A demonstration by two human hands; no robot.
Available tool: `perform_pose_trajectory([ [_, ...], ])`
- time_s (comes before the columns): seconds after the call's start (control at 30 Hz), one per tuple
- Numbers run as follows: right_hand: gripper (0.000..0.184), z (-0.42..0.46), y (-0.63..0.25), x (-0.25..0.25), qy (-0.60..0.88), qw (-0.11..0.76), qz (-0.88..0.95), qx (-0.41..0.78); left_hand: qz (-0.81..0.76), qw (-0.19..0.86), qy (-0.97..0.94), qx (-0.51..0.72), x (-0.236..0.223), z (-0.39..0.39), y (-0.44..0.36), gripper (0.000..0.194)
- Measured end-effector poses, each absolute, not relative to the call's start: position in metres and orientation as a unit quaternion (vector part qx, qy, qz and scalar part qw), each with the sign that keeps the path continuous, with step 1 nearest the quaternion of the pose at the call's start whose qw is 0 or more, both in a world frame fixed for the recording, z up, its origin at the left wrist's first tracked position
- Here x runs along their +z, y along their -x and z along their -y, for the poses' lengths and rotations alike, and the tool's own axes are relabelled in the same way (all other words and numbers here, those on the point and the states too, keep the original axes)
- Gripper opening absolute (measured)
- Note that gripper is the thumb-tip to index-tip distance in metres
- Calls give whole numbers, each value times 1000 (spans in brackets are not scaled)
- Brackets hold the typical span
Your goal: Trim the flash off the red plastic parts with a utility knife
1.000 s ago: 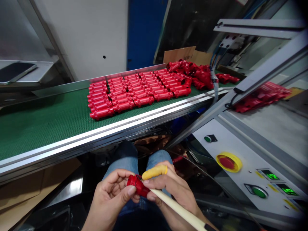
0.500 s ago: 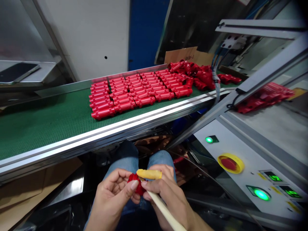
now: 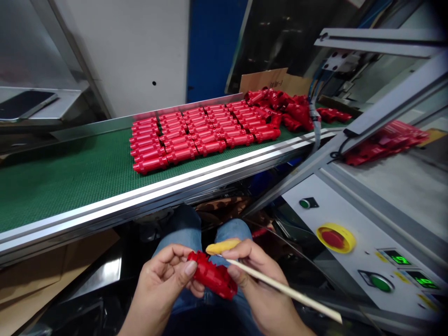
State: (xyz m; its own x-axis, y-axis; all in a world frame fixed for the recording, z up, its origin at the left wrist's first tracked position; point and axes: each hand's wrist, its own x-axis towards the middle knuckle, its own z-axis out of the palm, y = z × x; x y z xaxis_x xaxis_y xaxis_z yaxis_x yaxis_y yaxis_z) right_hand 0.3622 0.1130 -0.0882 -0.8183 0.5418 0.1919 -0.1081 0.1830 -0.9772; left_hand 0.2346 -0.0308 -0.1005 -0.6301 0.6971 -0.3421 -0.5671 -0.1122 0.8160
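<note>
Over my lap, my left hand (image 3: 159, 289) pinches one end of a red ribbed plastic part (image 3: 212, 279) between thumb and fingers. My right hand (image 3: 257, 287) is closed round a thin cream stick (image 3: 290, 293) that runs down to the right, and its fingers also touch the red part. The right index finger wears a yellow finger cot (image 3: 222, 246).
A green conveyor belt (image 3: 70, 177) with a metal rim crosses in front, carrying rows of red parts (image 3: 199, 133) and a loose heap (image 3: 283, 107). At the right is a control panel with a red emergency stop (image 3: 335, 237), green buttons and displays. A phone (image 3: 24, 103) lies on a shelf.
The red part has been turned so its full ribbed length shows. The stick has swung from pointing down to pointing right. The panel's green lamps lit half a second ago are now dark.
</note>
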Motion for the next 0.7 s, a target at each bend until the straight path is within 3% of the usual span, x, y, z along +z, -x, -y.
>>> perform_pose_trajectory([
  [0.2, 10, -120, -368, -91, 134, 222, 563, 785, -491, 451, -74, 741, -96, 32, -235, 31],
  [0.7, 11, -127, -378, -90, 70, 200, 435, 875, -445, 482, -76, 751, -96, 34, -234, 32],
])
